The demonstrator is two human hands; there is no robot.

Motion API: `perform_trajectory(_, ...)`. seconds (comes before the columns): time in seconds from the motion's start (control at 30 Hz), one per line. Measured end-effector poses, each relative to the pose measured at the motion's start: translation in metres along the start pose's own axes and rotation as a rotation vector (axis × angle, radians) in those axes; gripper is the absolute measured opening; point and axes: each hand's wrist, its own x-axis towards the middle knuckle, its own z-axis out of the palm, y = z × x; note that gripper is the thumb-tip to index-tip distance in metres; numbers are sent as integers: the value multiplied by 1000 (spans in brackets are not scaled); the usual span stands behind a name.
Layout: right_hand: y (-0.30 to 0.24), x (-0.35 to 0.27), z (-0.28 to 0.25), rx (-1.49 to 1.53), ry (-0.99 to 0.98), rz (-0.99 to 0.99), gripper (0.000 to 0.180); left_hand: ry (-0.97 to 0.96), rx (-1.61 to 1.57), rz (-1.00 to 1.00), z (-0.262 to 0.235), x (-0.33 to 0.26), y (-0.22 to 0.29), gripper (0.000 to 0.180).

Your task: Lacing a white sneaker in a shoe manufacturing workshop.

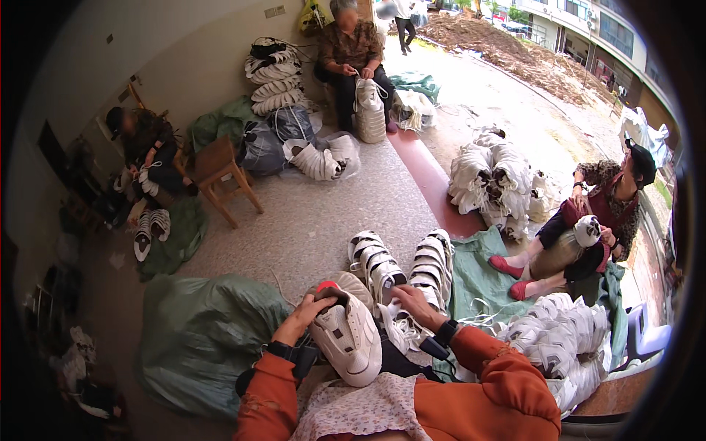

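In my lap a white sneaker (348,339) with a mesh panel lies tilted, its opening facing away from me. My left hand (307,314) is closed round its heel end, beside a red patch on another shoe part behind it. My right hand (416,306) is at the near end of a row of nested white shoes (379,266), fingers curled in; what they pinch is hidden. Below that hand sits another white shoe with laces (401,328). A second nested row (432,266) stands to its right.
A green sack (206,331) bulges at my left. White shoes (562,334) are heaped at my right by a green sheet (482,275). Co-workers sit right, far and left with shoes. A wooden stool (220,173) and a shoe pile (491,173) stand farther off.
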Motion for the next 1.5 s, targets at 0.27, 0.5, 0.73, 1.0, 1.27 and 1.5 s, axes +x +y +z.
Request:
perform_trajectory(0.27,-114,-6,95,-118,-415,-464,56,43,-260,186,8,-32,10,50)
perform_trajectory(0.5,-95,-6,107,-75,-254,-645,39,348,3,621,35,-31,-15,50)
perform_trajectory(0.73,-77,8,107,-48,-113,-531,35,397,119,638,39,-16,-21,51)
perform_trajectory(1.0,-72,12,104,-37,-74,-579,30,435,244,572,39,-15,-17,54)
perform_trajectory(1.27,-81,2,106,-229,-85,-715,37,389,140,606,33,-8,-24,53)
perform_trajectory(1.5,-88,0,117,-263,-106,-569,38,423,274,649,28,-17,-17,50)
